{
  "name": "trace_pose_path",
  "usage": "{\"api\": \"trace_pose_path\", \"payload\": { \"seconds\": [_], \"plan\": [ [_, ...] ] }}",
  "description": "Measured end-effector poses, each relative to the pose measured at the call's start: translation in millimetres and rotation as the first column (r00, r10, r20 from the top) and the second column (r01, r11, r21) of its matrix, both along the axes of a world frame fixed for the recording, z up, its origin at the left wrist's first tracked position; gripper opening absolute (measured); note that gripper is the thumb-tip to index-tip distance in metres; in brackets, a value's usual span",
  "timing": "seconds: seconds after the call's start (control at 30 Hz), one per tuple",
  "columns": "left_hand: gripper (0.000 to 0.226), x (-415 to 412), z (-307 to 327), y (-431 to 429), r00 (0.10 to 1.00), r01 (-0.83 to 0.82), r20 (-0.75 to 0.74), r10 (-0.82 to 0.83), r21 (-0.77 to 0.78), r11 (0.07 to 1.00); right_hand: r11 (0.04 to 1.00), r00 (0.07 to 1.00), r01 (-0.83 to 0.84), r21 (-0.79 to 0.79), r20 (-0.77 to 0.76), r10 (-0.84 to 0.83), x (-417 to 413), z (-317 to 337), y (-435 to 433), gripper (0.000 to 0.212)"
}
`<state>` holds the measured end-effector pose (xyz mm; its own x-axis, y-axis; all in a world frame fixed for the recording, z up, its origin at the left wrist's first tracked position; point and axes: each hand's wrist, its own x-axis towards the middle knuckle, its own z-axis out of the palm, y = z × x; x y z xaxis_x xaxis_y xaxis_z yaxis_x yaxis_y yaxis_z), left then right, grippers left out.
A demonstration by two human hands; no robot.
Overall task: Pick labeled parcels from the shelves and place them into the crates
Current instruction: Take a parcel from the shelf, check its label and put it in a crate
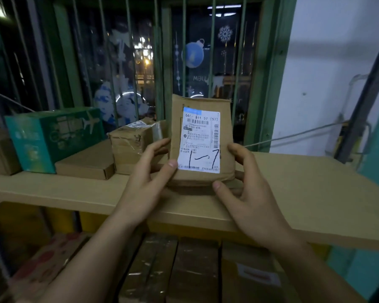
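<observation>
Above the front edge of the shelf [304, 189], you hold the parcel [225, 136] up in both hands, apparently clear of the board.

Hands: your left hand [149, 178] grips the left edge, with the thumb pressed on the lower left corner of the label [199, 139] and the fingers curled behind. Your right hand [247, 189] grips the lower right corner, with the thumb at the bottom edge and the fingers wrapped round the side.

Orientation: the parcel stands upright with its long axis near vertical and its top edge towards the barred window. The label faces you and its print reads the right way up, with a handwritten mark at its foot.

Step, as judged: the pick is done and the label is presented for reading. Placement is not yet begun.

Next move: no crate is in view, so you will need to turn from the shelf and find one. Keep both grips on the parcel until then. The green box [53, 136] and the taped carton [134, 145] sit to the left on the shelf, apart from the parcel.
</observation>
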<state>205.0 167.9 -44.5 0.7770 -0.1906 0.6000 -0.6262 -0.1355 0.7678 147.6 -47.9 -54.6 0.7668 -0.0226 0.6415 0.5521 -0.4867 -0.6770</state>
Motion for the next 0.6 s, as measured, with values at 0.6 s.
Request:
{"api": "trace_pose_path", "payload": {
  "seconds": [0.6],
  "plan": [
    [0.029,-15.1,67.0,-27.6,0.996,-0.072,-0.046,0.081,0.174,0.982,0.989,0.995,0.087,0.123,-0.049,-0.081,15.9,91.9,-24.1,0.025]
  ]
}}
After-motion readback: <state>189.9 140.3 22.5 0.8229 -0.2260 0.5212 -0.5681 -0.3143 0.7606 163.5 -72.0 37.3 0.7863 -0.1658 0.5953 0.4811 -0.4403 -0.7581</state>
